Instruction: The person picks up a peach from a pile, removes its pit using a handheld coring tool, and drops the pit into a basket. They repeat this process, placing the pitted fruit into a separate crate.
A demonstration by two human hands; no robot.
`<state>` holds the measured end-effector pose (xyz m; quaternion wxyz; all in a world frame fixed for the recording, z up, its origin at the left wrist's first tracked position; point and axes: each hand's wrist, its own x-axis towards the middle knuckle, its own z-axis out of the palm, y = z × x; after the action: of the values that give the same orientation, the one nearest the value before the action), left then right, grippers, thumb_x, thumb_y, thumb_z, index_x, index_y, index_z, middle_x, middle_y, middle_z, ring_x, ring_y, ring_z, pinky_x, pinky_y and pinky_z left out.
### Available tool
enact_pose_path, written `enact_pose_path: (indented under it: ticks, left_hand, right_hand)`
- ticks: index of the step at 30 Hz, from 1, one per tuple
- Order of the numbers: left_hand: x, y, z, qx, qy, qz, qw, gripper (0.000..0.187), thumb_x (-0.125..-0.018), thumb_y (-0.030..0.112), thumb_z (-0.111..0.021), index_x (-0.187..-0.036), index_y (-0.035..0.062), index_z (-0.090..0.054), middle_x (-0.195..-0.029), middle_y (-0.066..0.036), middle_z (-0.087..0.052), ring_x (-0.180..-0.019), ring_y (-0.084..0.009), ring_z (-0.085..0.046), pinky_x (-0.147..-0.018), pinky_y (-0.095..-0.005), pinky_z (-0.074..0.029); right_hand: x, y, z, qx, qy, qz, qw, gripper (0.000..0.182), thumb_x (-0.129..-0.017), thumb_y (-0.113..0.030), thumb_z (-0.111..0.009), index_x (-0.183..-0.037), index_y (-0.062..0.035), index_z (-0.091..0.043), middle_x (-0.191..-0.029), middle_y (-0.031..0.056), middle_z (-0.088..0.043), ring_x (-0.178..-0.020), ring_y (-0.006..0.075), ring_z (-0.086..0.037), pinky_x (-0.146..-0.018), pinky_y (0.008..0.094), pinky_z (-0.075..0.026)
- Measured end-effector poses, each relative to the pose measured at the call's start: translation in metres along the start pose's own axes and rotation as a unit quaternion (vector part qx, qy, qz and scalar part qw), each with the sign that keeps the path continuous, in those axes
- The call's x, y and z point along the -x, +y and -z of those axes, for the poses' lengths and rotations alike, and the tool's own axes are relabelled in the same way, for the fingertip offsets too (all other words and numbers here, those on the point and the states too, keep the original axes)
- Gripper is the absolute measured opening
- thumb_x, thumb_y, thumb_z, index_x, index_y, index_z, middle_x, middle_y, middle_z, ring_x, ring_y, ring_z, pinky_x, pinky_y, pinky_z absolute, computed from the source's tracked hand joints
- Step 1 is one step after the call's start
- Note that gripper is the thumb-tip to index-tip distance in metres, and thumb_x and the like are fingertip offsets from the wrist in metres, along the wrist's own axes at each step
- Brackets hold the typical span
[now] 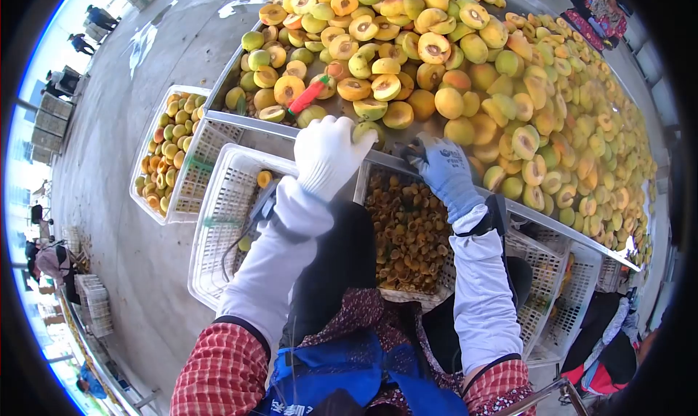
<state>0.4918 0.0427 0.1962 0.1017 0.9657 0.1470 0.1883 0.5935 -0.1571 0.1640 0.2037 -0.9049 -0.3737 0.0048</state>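
My left hand [327, 154], in a white glove, is closed at the near edge of the metal table with a greenish peach [369, 134] at its fingertips. To its right, my right hand [442, 170] wears a blue-grey glove with dark fingertips. Its fingers are curled at the table edge, and whatever they hold is hidden. A red-handled tool [309, 96] lies among the fruit just beyond my left hand; its far end is hard to make out. Cut peach halves [385, 87] and whole-looking peaches [449, 103] are heaped across the table.
Below my hands, a crate [398, 297] holds brownish peach pits or scraps [407, 230]. A white crate [207, 260] with a few fruits stands left of my knee. Beyond it is a crate of peaches [171, 154]. More crates [542, 270] stand at right, near another person [600, 343].
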Motion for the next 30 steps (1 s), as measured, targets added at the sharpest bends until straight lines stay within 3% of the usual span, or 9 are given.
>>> enact_pose_path:
  ticks: [4,8,11,13,17,19,20,24,30]
  left_hand:
    - [-0.047,0.025,-0.02,-0.029,-0.268,0.035,0.962,0.058,-0.068,0.06,-0.072,-0.075,0.0026,-0.07,-0.07,-0.015,-0.068,-0.067,-0.03,-0.068,-0.06,-0.0399,-0.053]
    - [-0.053,0.025,-0.041,-0.028,-0.278,-0.004,0.96,0.058,-0.066,0.058,-0.071,-0.077,0.0012,-0.069,-0.071,-0.018,-0.068,-0.07,-0.0323,-0.069,-0.065,-0.0408,-0.054]
    - [-0.04,0.024,-0.027,0.079,-0.18,0.048,0.979,0.058,-0.068,0.05,-0.072,-0.093,-0.0018,-0.067,-0.08,-0.021,-0.069,-0.082,-0.0337,-0.069,-0.074,-0.0408,-0.054]
    - [-0.02,0.026,-0.009,0.246,-0.109,0.05,0.962,0.055,-0.075,0.037,-0.071,-0.11,-0.0042,-0.061,-0.09,-0.017,-0.069,-0.084,-0.0241,-0.068,-0.077,-0.0345,-0.053]
    - [0.051,0.033,0.032,0.677,-0.235,0.106,0.689,0.052,-0.087,0.028,-0.058,-0.13,-0.001,-0.051,-0.1,-0.006,-0.065,-0.077,-0.0099,-0.062,-0.06,-0.0186,-0.048]
    - [0.089,0.053,0.048,0.771,-0.261,0.127,0.567,0.067,-0.086,0.043,-0.056,-0.132,-0.0043,-0.048,-0.101,-0.009,-0.066,-0.068,-0.0078,-0.059,-0.051,-0.0161,-0.042]
    - [0.105,0.055,0.048,0.793,-0.287,0.132,0.521,0.073,-0.084,0.049,-0.056,-0.133,-0.0057,-0.047,-0.103,-0.01,-0.066,-0.068,-0.008,-0.059,-0.05,-0.0165,-0.042]
    - [0.147,0.076,0.06,0.799,-0.252,0.149,0.526,0.085,-0.085,0.055,-0.054,-0.137,-0.0105,-0.041,-0.119,-0.018,-0.06,-0.1,-0.0182,-0.062,-0.083,-0.0271,-0.049]
    - [0.171,0.104,0.072,0.804,-0.208,0.139,0.54,0.072,-0.095,0.045,-0.05,-0.141,-0.0085,-0.036,-0.118,-0.02,-0.06,-0.103,-0.0245,-0.062,-0.089,-0.0339,-0.05]
  right_hand:
    - [0.031,-0.007,0.018,-0.308,0.201,-0.075,0.927,0.043,-0.093,-0.046,-0.056,-0.109,-0.0067,-0.059,-0.084,0.0075,-0.064,-0.083,0.0253,-0.062,-0.071,0.0398,-0.051]
    - [0.086,-0.04,0.035,-0.791,0.147,-0.237,0.544,0.05,-0.097,-0.052,-0.049,-0.113,-0.0047,-0.057,-0.083,0.0022,-0.059,-0.078,0.017,-0.061,-0.066,0.0336,-0.054]
    - [0.165,-0.007,-0.056,-0.972,0.039,-0.205,0.111,0.046,-0.098,-0.041,-0.053,-0.121,-0.002,-0.053,-0.093,0.0082,-0.062,-0.083,0.0247,-0.063,-0.071,0.0363,-0.056]
    - [0.209,-0.009,-0.089,-0.948,0.079,-0.308,0.036,0.046,-0.097,-0.04,-0.055,-0.124,-0.0029,-0.052,-0.095,0.008,-0.062,-0.084,0.0253,-0.063,-0.071,0.0363,-0.056]
    - [0.249,-0.058,-0.077,-0.873,0.039,-0.36,0.326,0.042,-0.097,-0.033,-0.056,-0.128,-0.0051,-0.048,-0.094,0.0087,-0.062,-0.082,0.0249,-0.062,-0.071,0.0374,-0.056]
    - [0.246,-0.087,-0.011,-0.935,-0.064,-0.267,0.226,0.039,-0.098,-0.018,-0.051,-0.133,-0.0008,-0.047,-0.099,0.0108,-0.063,-0.082,0.0184,-0.064,-0.072,0.0298,-0.052]
    - [0.241,-0.096,0.011,-0.898,-0.053,-0.295,0.321,0.039,-0.098,-0.019,-0.051,-0.133,-0.0009,-0.046,-0.099,0.0103,-0.063,-0.08,0.0171,-0.064,-0.07,0.0282,-0.051]
    - [0.236,-0.113,0.022,-0.692,0.095,-0.237,0.676,0.044,-0.097,-0.023,-0.055,-0.134,-0.0024,-0.045,-0.102,0.0076,-0.063,-0.081,0.0124,-0.061,-0.069,0.0253,-0.049]
    - [0.239,-0.119,0.044,-0.365,0.132,-0.098,0.916,0.04,-0.09,-0.017,-0.062,-0.126,-0.0016,-0.051,-0.107,0.0159,-0.063,-0.084,0.0313,-0.066,-0.076,0.0362,-0.053]
